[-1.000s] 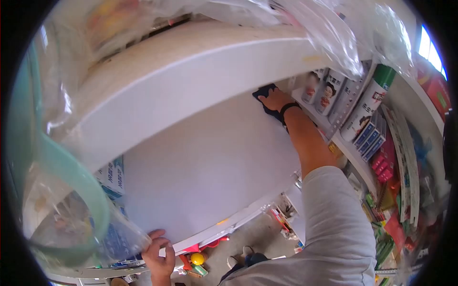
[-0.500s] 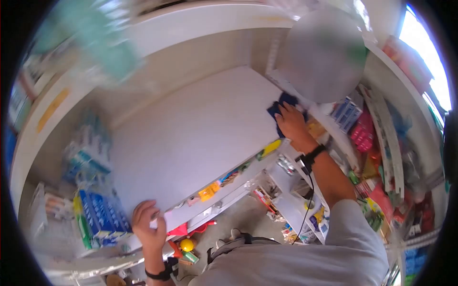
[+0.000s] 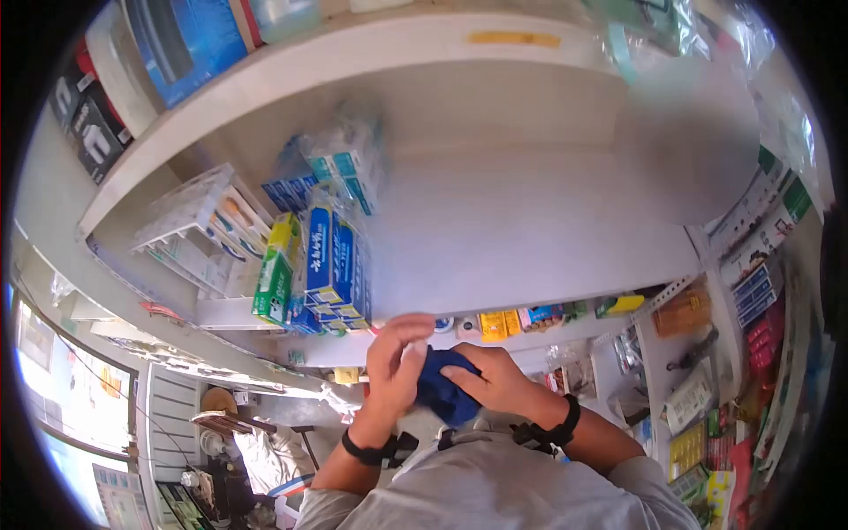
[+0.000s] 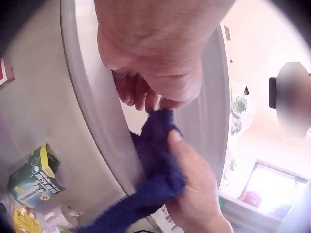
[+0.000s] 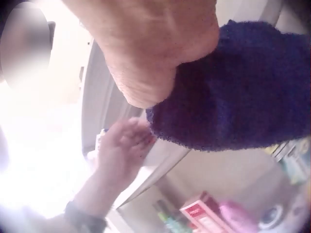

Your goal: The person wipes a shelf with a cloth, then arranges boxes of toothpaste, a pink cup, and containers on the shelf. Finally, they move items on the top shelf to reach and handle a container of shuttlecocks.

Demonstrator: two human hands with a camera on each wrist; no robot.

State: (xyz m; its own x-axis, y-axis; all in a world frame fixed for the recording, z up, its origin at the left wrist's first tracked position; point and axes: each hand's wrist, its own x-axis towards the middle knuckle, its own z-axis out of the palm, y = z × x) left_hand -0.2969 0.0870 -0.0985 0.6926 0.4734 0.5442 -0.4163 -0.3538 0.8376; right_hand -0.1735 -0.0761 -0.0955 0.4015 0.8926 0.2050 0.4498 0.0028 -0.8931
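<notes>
- I see a blue cloth (image 3: 446, 393) that looks soft, fuzzy and matt, like a towel.
- The white shelf (image 3: 530, 238) looks smooth, hard and matt.
- The boxes (image 3: 334, 256) look like shiny card.
- The clear bags (image 3: 707, 31) look like thin, glossy plastic.

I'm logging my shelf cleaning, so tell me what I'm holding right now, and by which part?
A blue cloth. The right hand grips its bunched middle, and the left hand pinches one end with its fingertips.

Shop: stocked shelves (image 3: 530, 238) of boxed goods (image 3: 331, 256)
</notes>
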